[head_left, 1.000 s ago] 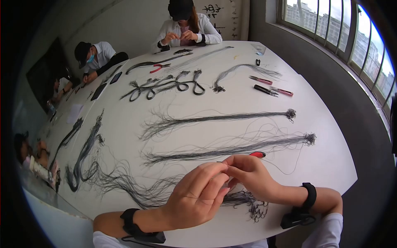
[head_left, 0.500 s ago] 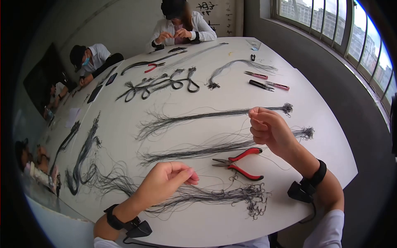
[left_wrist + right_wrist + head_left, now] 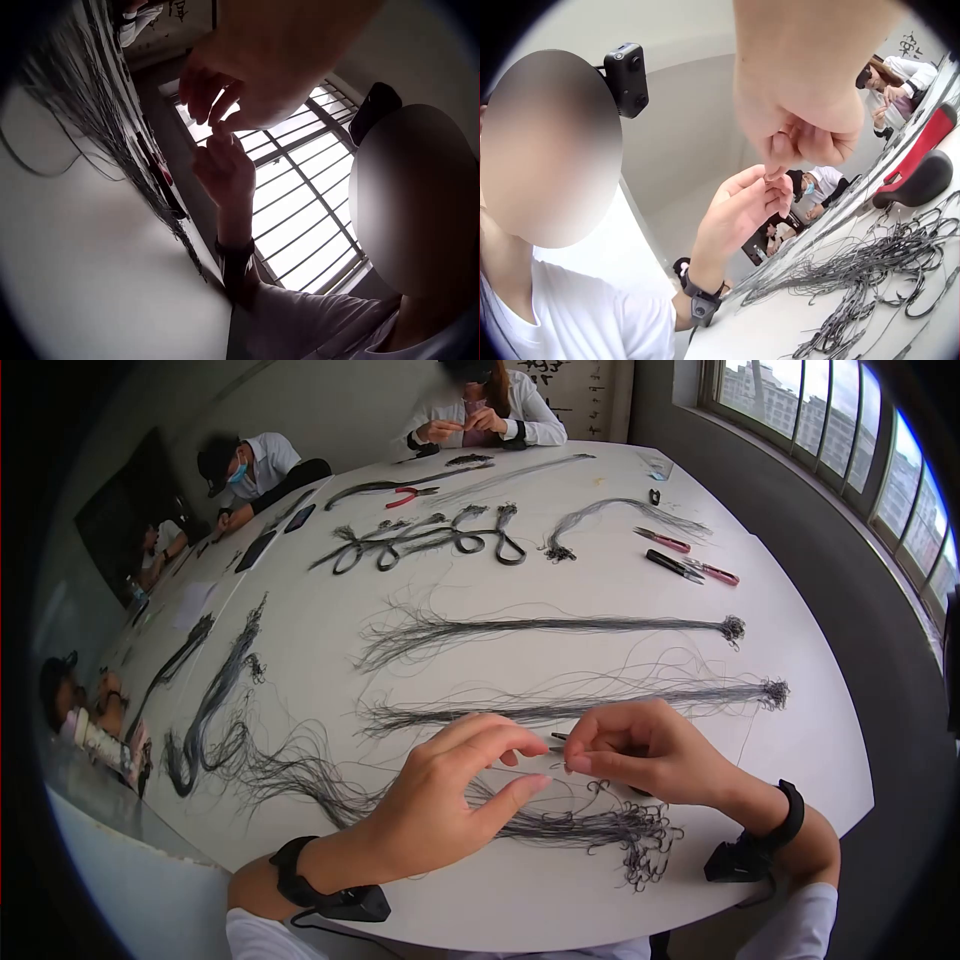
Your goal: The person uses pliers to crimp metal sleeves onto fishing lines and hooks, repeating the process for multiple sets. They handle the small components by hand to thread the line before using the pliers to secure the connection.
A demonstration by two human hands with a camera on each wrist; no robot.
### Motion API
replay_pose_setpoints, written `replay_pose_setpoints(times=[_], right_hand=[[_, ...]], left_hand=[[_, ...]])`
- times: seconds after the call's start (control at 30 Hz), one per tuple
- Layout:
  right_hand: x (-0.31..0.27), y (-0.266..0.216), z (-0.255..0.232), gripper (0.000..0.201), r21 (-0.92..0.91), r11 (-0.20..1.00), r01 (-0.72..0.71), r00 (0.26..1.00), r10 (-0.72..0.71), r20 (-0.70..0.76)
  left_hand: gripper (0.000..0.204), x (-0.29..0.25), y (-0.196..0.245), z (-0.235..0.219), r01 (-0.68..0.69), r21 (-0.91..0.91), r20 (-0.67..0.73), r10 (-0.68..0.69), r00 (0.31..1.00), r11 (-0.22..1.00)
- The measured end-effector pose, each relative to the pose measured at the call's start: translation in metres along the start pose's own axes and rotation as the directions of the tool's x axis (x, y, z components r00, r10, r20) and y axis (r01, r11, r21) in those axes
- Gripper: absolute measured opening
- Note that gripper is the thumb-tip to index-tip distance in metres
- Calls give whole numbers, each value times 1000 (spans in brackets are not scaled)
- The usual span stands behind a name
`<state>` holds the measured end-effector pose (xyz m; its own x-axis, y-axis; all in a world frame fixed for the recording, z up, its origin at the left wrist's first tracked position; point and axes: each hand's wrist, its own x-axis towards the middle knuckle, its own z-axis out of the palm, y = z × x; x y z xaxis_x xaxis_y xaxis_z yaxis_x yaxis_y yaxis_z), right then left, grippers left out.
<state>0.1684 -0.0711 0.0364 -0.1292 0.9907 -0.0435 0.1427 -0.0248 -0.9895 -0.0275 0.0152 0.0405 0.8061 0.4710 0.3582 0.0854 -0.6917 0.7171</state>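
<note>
My right hand (image 3: 655, 755) pinches a small fish hook (image 3: 556, 765) between thumb and forefinger, over the near part of the table. My left hand (image 3: 450, 790) faces it with thumb and forefinger spread apart, fingertips close to the hook. In the right wrist view the left fingers (image 3: 761, 195) are loosely bent just under the right fingertips. Under both hands lies a loose bundle of hooks (image 3: 645, 835) on dark lines, its strands trailing left. Red-handled pliers (image 3: 922, 157) lie behind the right hand, mostly hidden in the head view.
Two straight bundles of hooked lines, a farther one (image 3: 560, 625) and a nearer one (image 3: 620, 702), lie across the table's middle. Looped bundles (image 3: 430, 545) lie beyond. Thread snips (image 3: 675, 565) sit at the back right. Other people work around the table (image 3: 800, 780).
The hands, together at first, parted half a second ago, the right reaching out over the straight bundles. Now both are back near each other above the loose bundle, a hook showing at the right fingertips.
</note>
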Motion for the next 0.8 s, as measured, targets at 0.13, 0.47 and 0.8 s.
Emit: replay_pose_setpoints(times=[0.13,0.47,0.8], right_hand=[[-2,8,11,8,-47,997,62,997,-60,45],[2,19,10,4,-106,994,39,999,-35,37],[1,27,13,4,83,996,-41,996,34,80]], left_hand=[[13,-2,-5,3,3,-86,89,5,996,996],[8,-6,-32,16,212,-347,167,-162,973,914],[8,-8,-31,19,64,-260,79,-45,996,963]])
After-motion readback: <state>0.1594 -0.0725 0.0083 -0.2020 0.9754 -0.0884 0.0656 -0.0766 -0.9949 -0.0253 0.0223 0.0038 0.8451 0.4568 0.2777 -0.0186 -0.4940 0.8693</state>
